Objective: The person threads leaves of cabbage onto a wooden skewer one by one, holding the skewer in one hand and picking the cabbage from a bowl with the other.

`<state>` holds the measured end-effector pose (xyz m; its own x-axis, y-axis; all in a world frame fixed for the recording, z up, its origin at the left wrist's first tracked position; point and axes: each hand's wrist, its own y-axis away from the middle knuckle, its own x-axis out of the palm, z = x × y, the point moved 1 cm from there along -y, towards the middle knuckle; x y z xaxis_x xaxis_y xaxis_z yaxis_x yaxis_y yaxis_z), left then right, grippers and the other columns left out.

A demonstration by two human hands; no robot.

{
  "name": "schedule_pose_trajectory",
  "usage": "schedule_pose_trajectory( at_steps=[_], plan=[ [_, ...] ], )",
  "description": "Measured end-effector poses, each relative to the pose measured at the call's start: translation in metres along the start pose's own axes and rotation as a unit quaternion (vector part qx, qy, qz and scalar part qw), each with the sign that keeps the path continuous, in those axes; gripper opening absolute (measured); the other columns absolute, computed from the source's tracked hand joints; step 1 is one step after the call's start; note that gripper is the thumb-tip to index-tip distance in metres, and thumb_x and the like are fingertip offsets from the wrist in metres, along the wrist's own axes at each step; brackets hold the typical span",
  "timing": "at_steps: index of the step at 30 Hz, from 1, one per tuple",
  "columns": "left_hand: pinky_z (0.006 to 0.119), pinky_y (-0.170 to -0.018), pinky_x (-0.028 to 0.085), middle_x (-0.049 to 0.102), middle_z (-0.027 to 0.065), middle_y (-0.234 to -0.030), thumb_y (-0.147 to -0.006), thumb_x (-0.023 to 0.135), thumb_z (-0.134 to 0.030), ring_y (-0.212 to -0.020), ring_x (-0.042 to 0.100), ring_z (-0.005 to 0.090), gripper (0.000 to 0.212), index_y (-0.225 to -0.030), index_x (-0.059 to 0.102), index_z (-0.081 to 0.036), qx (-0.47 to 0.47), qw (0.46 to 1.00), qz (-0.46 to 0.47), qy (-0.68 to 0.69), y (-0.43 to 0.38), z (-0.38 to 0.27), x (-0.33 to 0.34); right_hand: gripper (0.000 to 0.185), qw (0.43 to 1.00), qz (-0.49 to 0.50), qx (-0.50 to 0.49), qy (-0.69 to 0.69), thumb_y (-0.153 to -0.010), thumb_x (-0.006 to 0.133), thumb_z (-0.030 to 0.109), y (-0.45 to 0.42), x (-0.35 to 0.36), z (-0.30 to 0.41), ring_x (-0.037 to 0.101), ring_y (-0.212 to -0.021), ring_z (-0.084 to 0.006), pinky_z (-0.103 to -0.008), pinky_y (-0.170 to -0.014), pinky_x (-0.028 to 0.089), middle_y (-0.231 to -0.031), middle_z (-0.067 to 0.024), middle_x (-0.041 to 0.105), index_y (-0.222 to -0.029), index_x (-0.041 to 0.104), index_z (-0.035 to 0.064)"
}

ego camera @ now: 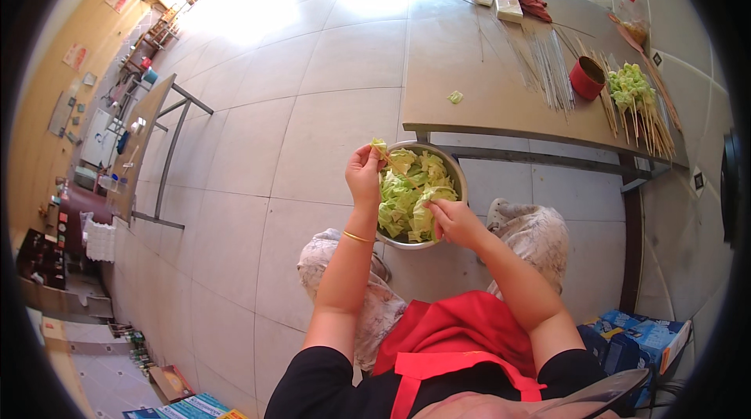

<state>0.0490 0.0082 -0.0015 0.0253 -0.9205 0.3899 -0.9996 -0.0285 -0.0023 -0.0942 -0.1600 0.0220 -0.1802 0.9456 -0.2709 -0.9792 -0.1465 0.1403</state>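
A steel bowl [462, 175] full of torn cabbage leaves [399, 208] sits in front of me, between my knees. Above its left rim, my left hand [364, 175] pinches a thin wooden skewer [402, 169] near one end, where a small piece of cabbage [379, 144] shows at the fingertips. The skewer slants down to the right across the bowl. Over the bowl's right side, my right hand [455, 220] has its thumb and finger closed on a cabbage leaf piece [437, 193] by the skewer's other end. Whether the skewer enters that piece cannot be made out.
On the metal-edged table [487, 108] lie a loose cabbage scrap [455, 97], metal skewers [551, 70], a red can [587, 78] and a pile of cabbage skewers [633, 90]. Blue cartons [636, 337] stand at lower right. Another table [144, 143] stands at left.
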Motion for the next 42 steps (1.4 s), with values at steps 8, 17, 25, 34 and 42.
schedule_pose_trajectory(
  at_steps=[8,17,25,34,42],
  plan=[
    [0.028,-0.073,0.055,0.064,0.0111,-0.092,-0.089,0.06,-0.01,-0.082,0.064,0.0173,0.018,-0.1,0.054,0.003,0.011,0.998,-0.051,0.02,-0.007,-0.003,-0.006,0.026,1.0,0.006,0.0,0.004,-0.095,0.041,0.016,0.001,0.001,0.002,0.056,-0.049,-0.019,-0.0313,-0.051,0.044,-0.055,-0.0083,0.057,-0.102,0.059,-0.0012],
    [0.022,-0.072,0.05,0.065,0.0076,-0.09,-0.087,0.061,-0.004,-0.08,0.061,0.011,0.015,-0.099,0.056,0.002,0.129,0.98,-0.015,-0.151,-0.002,-0.003,-0.001,0.025,1.0,-0.001,0.002,-0.024,-0.095,0.042,0.016,0.001,-0.007,-0.004,0.054,-0.048,-0.0181,-0.0313,-0.049,0.043,-0.054,-0.0084,0.055,-0.099,0.059,-0.0017],
    [0.022,-0.074,0.05,0.065,0.0053,-0.091,-0.084,0.064,-0.001,-0.081,0.061,0.0098,0.015,-0.099,0.061,0.001,0.099,0.99,0.062,-0.077,0.012,0.0,0.015,0.026,0.997,-0.01,0.026,-0.071,-0.096,0.041,0.018,0.0,-0.015,-0.004,0.05,-0.044,-0.013,-0.0287,-0.046,0.04,-0.051,-0.0056,0.052,-0.1,0.059,-0.0012],
    [0.026,-0.084,0.05,0.064,0.0086,-0.105,-0.092,0.056,-0.014,-0.095,0.06,0.013,0.025,-0.11,0.061,0.003,-0.118,0.947,0.286,-0.085,0.04,0.008,0.038,0.029,0.983,-0.1,0.07,-0.137,-0.096,0.04,0.021,-0.01,-0.023,-0.014,0.045,-0.039,-0.0106,-0.0257,-0.04,0.037,-0.05,-0.0033,0.052,-0.098,0.058,-0.0016],
    [0.034,-0.078,0.049,0.059,0.0136,-0.102,-0.069,0.076,-0.017,-0.092,0.059,0.0271,0.044,-0.107,0.06,-0.003,0.062,0.751,0.367,-0.545,0.043,0.021,0.018,0.028,0.951,-0.226,0.033,-0.211,-0.095,0.044,0.021,-0.016,-0.029,-0.025,0.045,-0.041,-0.0073,-0.0222,-0.041,0.037,-0.057,-0.0034,0.055,-0.095,0.058,-0.0025]
  ],
)
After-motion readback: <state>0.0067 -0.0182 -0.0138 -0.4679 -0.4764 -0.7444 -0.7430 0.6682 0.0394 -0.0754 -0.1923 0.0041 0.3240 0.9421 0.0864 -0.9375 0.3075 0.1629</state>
